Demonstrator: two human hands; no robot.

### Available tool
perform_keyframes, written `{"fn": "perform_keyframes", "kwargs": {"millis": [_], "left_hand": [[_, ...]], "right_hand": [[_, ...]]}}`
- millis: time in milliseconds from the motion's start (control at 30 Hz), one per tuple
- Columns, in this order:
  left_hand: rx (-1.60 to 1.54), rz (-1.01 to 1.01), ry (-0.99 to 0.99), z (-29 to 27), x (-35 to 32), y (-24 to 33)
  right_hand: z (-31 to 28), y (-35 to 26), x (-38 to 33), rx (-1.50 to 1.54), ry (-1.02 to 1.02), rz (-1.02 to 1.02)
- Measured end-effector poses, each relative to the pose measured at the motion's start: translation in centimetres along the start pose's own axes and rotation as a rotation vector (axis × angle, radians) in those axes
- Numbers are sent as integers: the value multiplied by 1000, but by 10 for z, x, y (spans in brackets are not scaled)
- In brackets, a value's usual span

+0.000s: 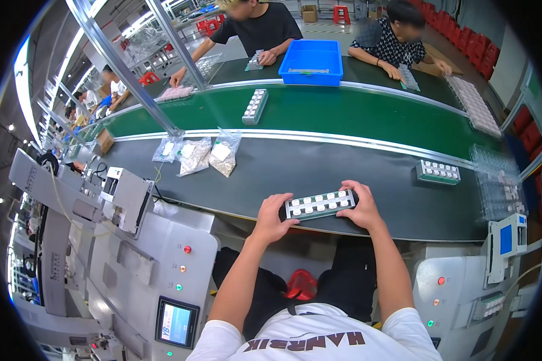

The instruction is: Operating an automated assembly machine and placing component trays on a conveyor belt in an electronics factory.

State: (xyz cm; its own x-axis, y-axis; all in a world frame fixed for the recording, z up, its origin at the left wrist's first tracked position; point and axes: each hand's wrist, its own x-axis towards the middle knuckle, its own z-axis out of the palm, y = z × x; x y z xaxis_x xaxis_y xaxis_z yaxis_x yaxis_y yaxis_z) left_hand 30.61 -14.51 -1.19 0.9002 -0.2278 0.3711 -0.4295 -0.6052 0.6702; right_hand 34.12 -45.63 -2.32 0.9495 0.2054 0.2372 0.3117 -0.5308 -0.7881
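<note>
Between my two hands is a long grey fixture (319, 206) carrying two rows of round white caps. It is held near the front edge of the dark bench (265, 174), slightly tilted, its right end a little farther from me. My left hand (275, 217) is closed round its left end, thumb on the near side and fingers on the far side. Round the right end my right hand (360, 206) grips in the same way. A similar fixture with white caps (438, 172) rests on the bench to the right.
Plastic bags of small pale parts (194, 156) lie left on the bench. Beyond runs a green conveyor (343, 111) bearing another capped fixture (255, 107). A blue bin (311, 62) stands across it, between two co-workers. Machines with buttons (183, 259) flank me; clear trays (494, 180) sit far right.
</note>
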Motion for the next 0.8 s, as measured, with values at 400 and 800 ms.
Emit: {"fn": "perform_keyframes", "kwargs": {"millis": [400, 800], "left_hand": [[451, 79, -347, 38, 64, 50], [310, -57, -354, 24, 20, 51]], "right_hand": [[8, 5, 12, 44, -33, -40], [4, 67, 2, 375, 268, -92]]}}
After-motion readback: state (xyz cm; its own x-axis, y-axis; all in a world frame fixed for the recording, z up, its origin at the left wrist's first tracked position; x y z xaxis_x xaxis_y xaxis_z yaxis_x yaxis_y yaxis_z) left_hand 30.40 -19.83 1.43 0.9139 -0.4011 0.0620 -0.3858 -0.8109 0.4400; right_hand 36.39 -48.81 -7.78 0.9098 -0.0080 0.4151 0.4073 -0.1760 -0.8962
